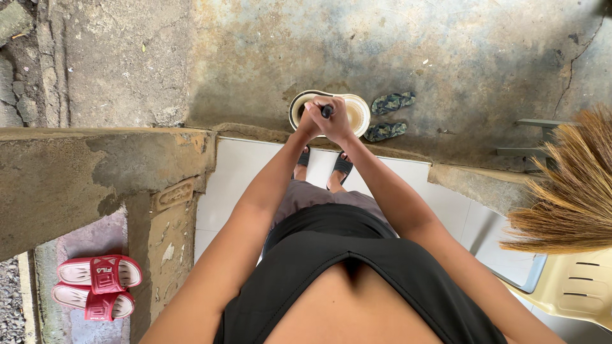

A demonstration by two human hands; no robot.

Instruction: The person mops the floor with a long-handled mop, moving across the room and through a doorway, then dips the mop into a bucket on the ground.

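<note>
— Hands first: where are they?
— Both meet out in front of the body. The left hand (310,121) and the right hand (336,120) are pressed together, fingers curled shut round a dark handle (326,111) whose end pokes up between them.
— And what lies under them?
— A round cream-coloured dustpan (357,109), seen edge-on past the knuckles, down on the concrete floor (446,51). The hands cover its near middle part; whether the handle joins it is hidden.
— Anything close by?
— Patterned flip-flops (390,114) just right of the pan, a straw broom (574,185) over a yellow plastic chair (574,286) far right, and red slides (95,286) low on the left.
</note>
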